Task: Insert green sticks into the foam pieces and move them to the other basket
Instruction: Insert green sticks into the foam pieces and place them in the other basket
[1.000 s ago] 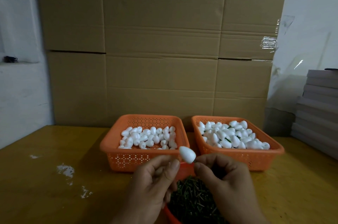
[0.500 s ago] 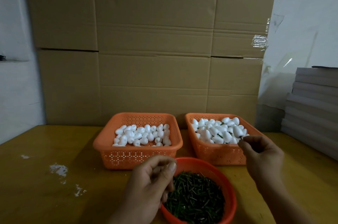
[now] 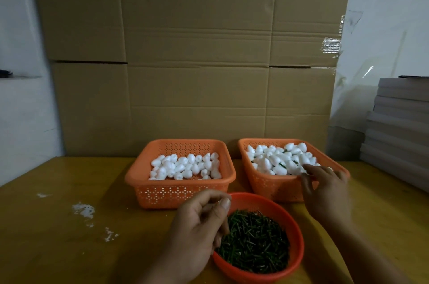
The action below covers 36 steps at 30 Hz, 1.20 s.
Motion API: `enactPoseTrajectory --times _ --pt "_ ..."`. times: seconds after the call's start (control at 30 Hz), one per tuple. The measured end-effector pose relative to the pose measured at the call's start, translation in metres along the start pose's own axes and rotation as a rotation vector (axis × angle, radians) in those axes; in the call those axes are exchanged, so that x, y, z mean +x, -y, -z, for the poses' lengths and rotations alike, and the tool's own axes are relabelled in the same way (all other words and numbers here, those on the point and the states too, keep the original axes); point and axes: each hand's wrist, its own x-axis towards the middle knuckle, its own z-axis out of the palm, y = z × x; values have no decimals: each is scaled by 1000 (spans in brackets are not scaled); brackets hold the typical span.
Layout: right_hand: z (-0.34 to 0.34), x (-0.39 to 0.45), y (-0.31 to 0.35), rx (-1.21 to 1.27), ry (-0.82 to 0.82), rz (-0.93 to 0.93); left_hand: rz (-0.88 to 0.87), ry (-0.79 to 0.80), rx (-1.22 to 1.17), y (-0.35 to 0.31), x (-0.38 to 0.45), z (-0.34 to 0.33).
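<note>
The thin green sticks (image 3: 254, 240) lie in a big pile inside a round red plastic bowl (image 3: 294, 260) at the bottom middle of the frame. The left hand (image 3: 197, 232) hangs over the left edge of this bowl. Its fingers (image 3: 224, 204) are curled in with the thumb close to them, and the tips dip down at the sticks. I cannot tell if they pinch a stick.

Just behind the bowl, in the middle of the frame, sits the left orange plastic basket with small holes (image 3: 181, 193). It holds plain white egg-shaped foam pieces (image 3: 185, 166).

Beside it, to the right, sits the right orange plastic basket (image 3: 274, 187). It holds more white foam pieces (image 3: 278, 158), and some green sticks poke out among them. The right hand (image 3: 327, 193) reaches over the near right corner of this basket. Its fingers (image 3: 308, 168) are loose and a bit spread, and they hold nothing.

All of this stands on a yellow-brown wooden surface (image 3: 69, 249). Some white crumbs (image 3: 84, 210) lie on it at the lower left. Big brown cardboard boxes (image 3: 197, 63) fill the top of the frame. A stack of grey flat boards (image 3: 399, 125) stands at the right edge.
</note>
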Motion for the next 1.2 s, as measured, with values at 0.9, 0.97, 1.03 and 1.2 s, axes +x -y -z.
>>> enactPoseTrajectory --times 0.9,0.97,1.03,1.2 --pt "48 -45 80 481 67 160 147 -255 349 -4 126 69" --pt "49 -55 90 482 98 224 205 -214 467 6 145 66" --pt "47 -63 96 455 115 260 223 -138 634 13 159 60" --pt "45 -71 102 408 161 251 266 229 1165 14 177 44"
